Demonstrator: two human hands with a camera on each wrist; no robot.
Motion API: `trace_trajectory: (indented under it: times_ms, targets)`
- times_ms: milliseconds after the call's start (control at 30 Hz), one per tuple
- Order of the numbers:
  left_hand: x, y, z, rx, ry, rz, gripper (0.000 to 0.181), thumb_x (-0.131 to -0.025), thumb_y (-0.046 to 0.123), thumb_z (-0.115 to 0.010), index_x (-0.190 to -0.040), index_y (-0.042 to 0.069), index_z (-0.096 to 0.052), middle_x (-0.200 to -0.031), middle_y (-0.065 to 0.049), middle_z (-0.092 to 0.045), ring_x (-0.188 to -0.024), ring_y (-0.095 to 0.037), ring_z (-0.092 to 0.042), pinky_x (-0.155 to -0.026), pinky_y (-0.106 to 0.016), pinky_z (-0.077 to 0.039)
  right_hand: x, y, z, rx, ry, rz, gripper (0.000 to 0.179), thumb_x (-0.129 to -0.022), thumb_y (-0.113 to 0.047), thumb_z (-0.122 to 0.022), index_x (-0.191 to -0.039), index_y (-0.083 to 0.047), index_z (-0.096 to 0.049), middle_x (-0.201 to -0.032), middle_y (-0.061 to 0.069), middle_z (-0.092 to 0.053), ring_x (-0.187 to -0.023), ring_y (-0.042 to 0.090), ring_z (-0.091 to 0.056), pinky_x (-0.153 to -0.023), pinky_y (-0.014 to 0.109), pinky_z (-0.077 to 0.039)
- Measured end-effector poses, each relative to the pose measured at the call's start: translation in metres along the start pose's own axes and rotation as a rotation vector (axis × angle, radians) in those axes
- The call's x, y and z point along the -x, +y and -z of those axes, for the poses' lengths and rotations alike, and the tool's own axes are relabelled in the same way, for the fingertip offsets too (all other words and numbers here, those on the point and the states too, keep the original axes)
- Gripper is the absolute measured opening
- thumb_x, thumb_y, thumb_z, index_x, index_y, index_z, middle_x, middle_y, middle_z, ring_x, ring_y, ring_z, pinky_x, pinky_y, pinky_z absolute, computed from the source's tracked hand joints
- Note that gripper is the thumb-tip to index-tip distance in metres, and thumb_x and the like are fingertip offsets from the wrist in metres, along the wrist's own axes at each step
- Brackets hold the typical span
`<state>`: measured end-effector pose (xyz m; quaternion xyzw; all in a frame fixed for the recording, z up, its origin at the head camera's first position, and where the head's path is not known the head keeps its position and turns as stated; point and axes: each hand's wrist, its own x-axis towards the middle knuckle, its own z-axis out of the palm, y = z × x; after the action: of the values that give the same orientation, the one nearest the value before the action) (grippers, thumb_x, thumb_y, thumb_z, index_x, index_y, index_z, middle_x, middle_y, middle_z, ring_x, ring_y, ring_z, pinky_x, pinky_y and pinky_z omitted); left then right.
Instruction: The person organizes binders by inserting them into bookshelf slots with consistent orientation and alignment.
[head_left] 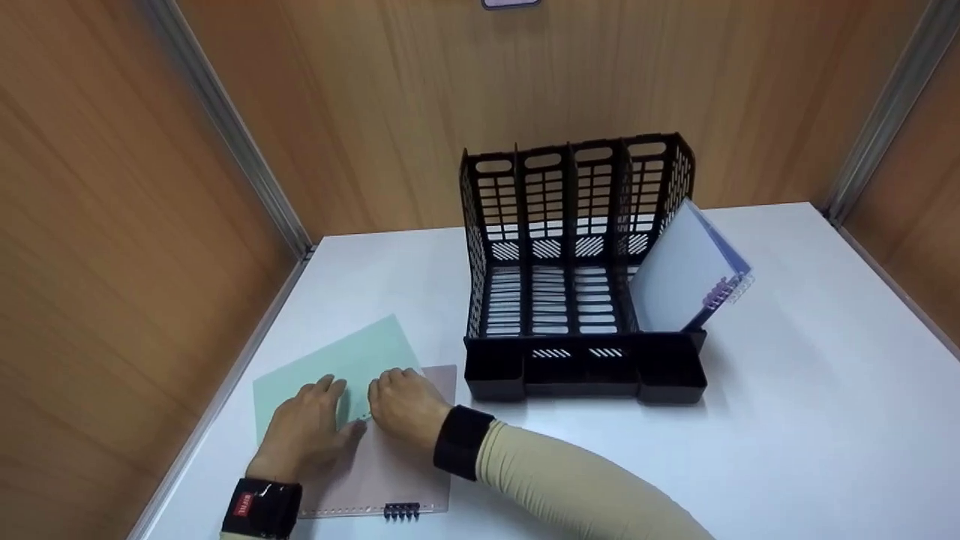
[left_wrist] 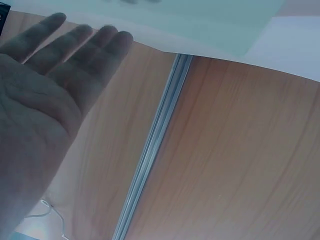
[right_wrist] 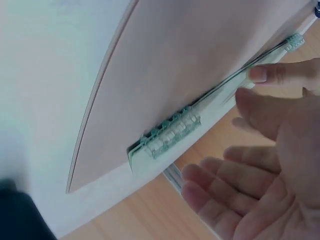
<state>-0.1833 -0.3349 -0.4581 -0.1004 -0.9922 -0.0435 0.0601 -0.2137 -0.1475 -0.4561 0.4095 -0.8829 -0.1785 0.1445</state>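
Note:
A pale green loose-leaf notebook [head_left: 367, 349] lies slanted over a pinkish notebook [head_left: 409, 469] on the white table. The pink one has black binding rings [head_left: 402, 511] along its near edge. In the right wrist view, clear green rings [right_wrist: 172, 132] line the green notebook's spine. My left hand [head_left: 307, 427] is beside that spine, thumb at the edge; its other fingers look straight in the left wrist view [left_wrist: 55, 75]. My right hand [head_left: 409, 405], fingers curled, appears to pinch the spine edge near the left thumb; its exact contact is partly hidden.
A black file rack [head_left: 585, 367] with several slots stands at the back of the table. A notebook with a pale cover and purple rings [head_left: 679, 274] leans in its rightmost slot. Wood-grain panels [head_left: 420, 97] with metal corner strips [head_left: 232, 127] enclose the table.

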Motion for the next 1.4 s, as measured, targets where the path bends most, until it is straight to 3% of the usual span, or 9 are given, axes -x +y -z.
trace_trajectory:
  times_ms: [133,300,533,700,933,1000,1100,1233,1400]
  targets:
    - [0.003,0.002,-0.001,0.024,-0.069,-0.007,0.056,-0.087,0.033,-0.079,-0.127,-0.004,-0.065,-0.13,-0.029,-0.062,-0.117,-0.048,-0.061,-0.095,-0.062,-0.05,0.002,-0.009,-0.004,-0.01,-0.033,0.052,0.033,-0.108,-0.034,-0.045,-0.123,-0.014,-0.066,-0.107,-0.003,-0.072,-0.094,0.012,-0.065,-0.084,0.025,-0.053]
    - [0.004,0.004,-0.004,0.003,-0.033,-0.081,0.036,-0.086,0.019,-0.079,-0.115,0.0,-0.07,-0.115,-0.021,-0.069,-0.104,-0.041,-0.067,-0.088,-0.056,-0.055,0.003,-0.013,-0.009,0.063,0.007,0.092,0.019,-0.104,-0.028,-0.052,-0.108,-0.018,-0.068,-0.087,-0.009,-0.067,-0.077,0.011,-0.061,-0.071,0.025,-0.051]
    - [0.005,0.013,-0.003,-0.021,-0.017,-0.206,0.016,-0.087,0.006,-0.075,-0.102,0.007,-0.069,-0.083,-0.001,-0.063,-0.075,-0.024,-0.066,-0.069,-0.042,-0.056,0.003,-0.011,-0.016,0.125,0.034,0.177,0.014,-0.1,-0.028,-0.059,-0.095,-0.026,-0.073,-0.081,-0.01,-0.061,-0.063,0.009,-0.052,-0.057,0.026,-0.043]
    - [0.008,0.014,-0.002,0.004,-0.018,-0.233,0.016,-0.086,0.007,-0.076,-0.1,0.01,-0.07,-0.086,0.001,-0.065,-0.077,-0.022,-0.067,-0.071,-0.041,-0.056,0.002,-0.008,-0.022,0.134,0.078,0.184,0.017,-0.097,-0.026,-0.063,-0.083,-0.03,-0.072,-0.072,-0.014,-0.061,-0.058,0.008,-0.05,-0.057,0.026,-0.046]
    - [0.01,0.007,-0.002,-0.012,-0.022,-0.227,0.017,-0.082,0.006,-0.076,-0.094,0.014,-0.066,-0.086,0.004,-0.062,-0.076,-0.019,-0.063,-0.067,-0.04,-0.053,0.001,-0.008,-0.022,0.215,0.103,0.244,0.028,-0.098,-0.025,-0.062,-0.07,-0.029,-0.061,-0.061,-0.014,-0.053,-0.052,0.008,-0.04,-0.047,0.027,-0.034]
    - [0.01,0.006,-0.004,-0.041,0.015,-0.238,0.017,-0.081,0.006,-0.078,-0.088,0.013,-0.064,-0.081,0.004,-0.06,-0.072,-0.018,-0.061,-0.063,-0.039,-0.052,0.001,-0.007,-0.023,0.215,0.127,0.236,0.031,-0.097,-0.021,-0.062,-0.067,-0.028,-0.056,-0.059,-0.014,-0.05,-0.051,0.008,-0.038,-0.047,0.027,-0.032]
    - [0.01,0.005,-0.006,-0.121,0.118,-0.261,0.017,-0.08,-0.003,-0.076,-0.082,0.008,-0.064,-0.076,-0.001,-0.061,-0.069,-0.02,-0.062,-0.059,-0.039,-0.053,0.001,-0.004,-0.023,0.181,0.163,0.214,0.032,-0.094,-0.015,-0.061,-0.065,-0.028,-0.054,-0.059,-0.014,-0.049,-0.051,0.007,-0.039,-0.047,0.026,-0.033]
    - [0.007,0.005,-0.006,-0.251,0.284,-0.301,0.02,-0.075,-0.015,-0.074,-0.09,-0.001,-0.071,-0.081,-0.012,-0.068,-0.071,-0.028,-0.067,-0.06,-0.041,-0.057,0.001,0.001,-0.023,0.113,0.213,0.186,0.026,-0.091,-0.011,-0.062,-0.072,-0.029,-0.065,-0.065,-0.014,-0.058,-0.055,0.006,-0.048,-0.052,0.023,-0.038]
    - [0.003,0.012,0.004,-0.398,0.448,-0.354,0.022,-0.075,-0.012,-0.075,-0.096,-0.009,-0.07,-0.086,-0.02,-0.07,-0.075,-0.032,-0.068,-0.067,-0.04,-0.059,0.001,0.007,-0.019,0.09,0.285,0.106,0.02,-0.092,-0.013,-0.06,-0.082,-0.026,-0.071,-0.068,-0.013,-0.063,-0.059,0.007,-0.054,-0.058,0.023,-0.044]
